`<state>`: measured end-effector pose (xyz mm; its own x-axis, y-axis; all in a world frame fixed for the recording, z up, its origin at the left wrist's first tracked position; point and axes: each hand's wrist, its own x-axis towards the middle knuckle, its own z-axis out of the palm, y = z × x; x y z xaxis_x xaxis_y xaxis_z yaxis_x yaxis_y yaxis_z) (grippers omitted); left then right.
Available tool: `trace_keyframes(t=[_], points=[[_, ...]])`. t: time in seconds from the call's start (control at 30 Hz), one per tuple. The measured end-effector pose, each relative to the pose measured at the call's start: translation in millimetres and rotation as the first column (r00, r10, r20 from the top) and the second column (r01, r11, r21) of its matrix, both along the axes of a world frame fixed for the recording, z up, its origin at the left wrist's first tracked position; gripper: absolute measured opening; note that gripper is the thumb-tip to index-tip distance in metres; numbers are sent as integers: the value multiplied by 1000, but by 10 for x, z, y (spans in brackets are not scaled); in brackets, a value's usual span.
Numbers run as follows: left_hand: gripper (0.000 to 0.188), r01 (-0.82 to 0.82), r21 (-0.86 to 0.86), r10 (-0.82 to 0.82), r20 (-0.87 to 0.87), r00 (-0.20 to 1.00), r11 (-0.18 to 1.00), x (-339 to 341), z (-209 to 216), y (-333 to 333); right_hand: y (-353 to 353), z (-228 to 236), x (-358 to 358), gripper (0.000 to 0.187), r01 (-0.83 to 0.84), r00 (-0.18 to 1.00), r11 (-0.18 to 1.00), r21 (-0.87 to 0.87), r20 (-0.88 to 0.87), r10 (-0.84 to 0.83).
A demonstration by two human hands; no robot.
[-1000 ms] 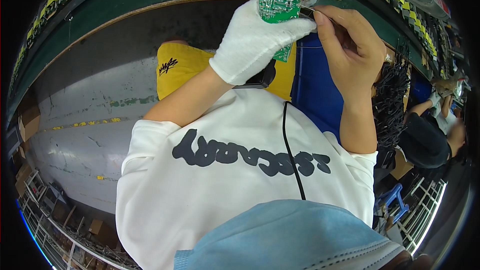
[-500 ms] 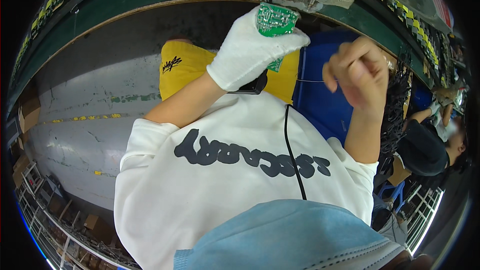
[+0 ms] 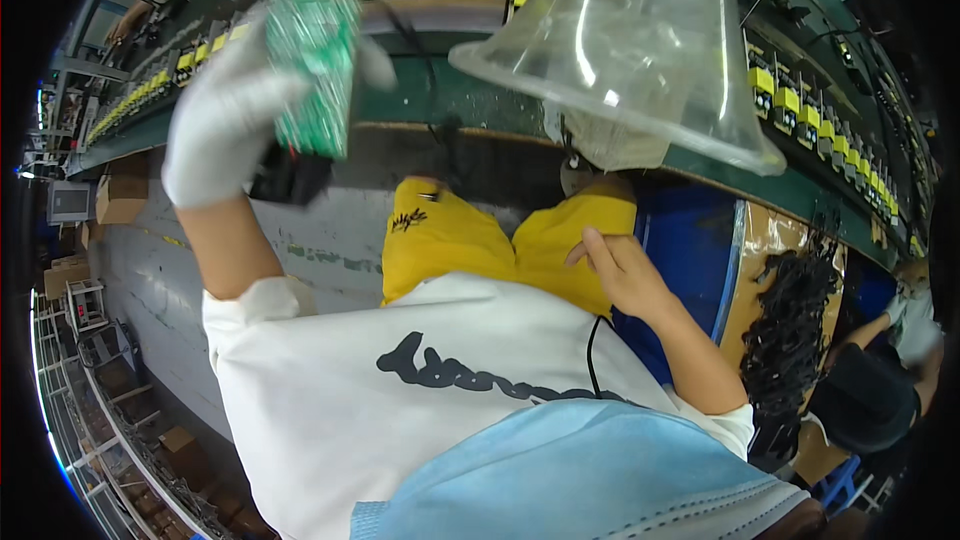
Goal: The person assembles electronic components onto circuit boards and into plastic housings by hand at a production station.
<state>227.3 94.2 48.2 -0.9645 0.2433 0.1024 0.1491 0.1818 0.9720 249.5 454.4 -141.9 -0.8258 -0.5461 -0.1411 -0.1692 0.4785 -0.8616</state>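
Note:
My left hand (image 3: 215, 130), in a white glove, is raised over the bench's near edge at the upper left. It grips a green circuit board (image 3: 318, 70), smeared by motion. Just below the glove is a blurred black part (image 3: 290, 176); whether it is joined to the board I cannot tell. My bare right hand (image 3: 628, 275) is low over my right thigh, fingers loosely stretched and holding nothing visible.
A clear plastic hood (image 3: 620, 50) hangs over the green bench (image 3: 480, 105). Rows of yellow-and-black parts (image 3: 815, 125) line the bench. Black cables (image 3: 785, 340) hang by a blue bin (image 3: 690, 240) at right. Another person (image 3: 865, 400) sits at far right.
My left hand has swung left and outward with the circuit board. My right hand has lowered toward my thigh, its curled fingers loosening. The view has shifted, bringing more bench and hood in.

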Motion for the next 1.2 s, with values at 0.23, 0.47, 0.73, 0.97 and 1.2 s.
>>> trace_keyframes(t=[0.23,0.47,0.73,0.97,1.2], points=[[38,-644,-193,405,-636,657,740,-1602,885,-146,14,217,4,46,12,780,936,-351,590,211],[30,-825,-480,317,-765,560,300,-3099,152,-231,94,382,-48,30,-11,804,902,-432,533,265],[57,-615,-766,185,-587,788,187,-4070,-971,-926,89,344,-76,20,14,769,887,-462,572,286],[47,-897,-379,39,-917,397,228,-2426,-596,-527,133,284,-42,19,74,754,883,-463,606,254],[73,-796,-394,287,-914,287,-459,-1096,-891,-1008,41,254,1,15,169,767,879,-445,619,166]])
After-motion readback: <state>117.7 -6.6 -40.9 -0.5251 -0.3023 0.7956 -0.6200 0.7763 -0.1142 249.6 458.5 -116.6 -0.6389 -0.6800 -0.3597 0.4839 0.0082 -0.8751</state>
